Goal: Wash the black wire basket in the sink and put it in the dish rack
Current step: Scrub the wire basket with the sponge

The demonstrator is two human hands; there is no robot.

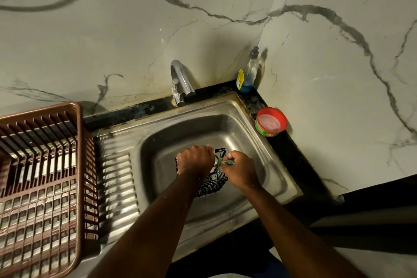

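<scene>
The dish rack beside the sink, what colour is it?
Brown; the dish rack is slatted plastic, seen in the head view, the only one.

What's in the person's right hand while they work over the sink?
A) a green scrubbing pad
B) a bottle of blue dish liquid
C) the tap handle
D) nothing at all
A: the right hand pinches a green scrubbing pad against the black wire basket, which the left hand holds in the sink; the bottle of blue liquid stands untouched in the corner.
</scene>
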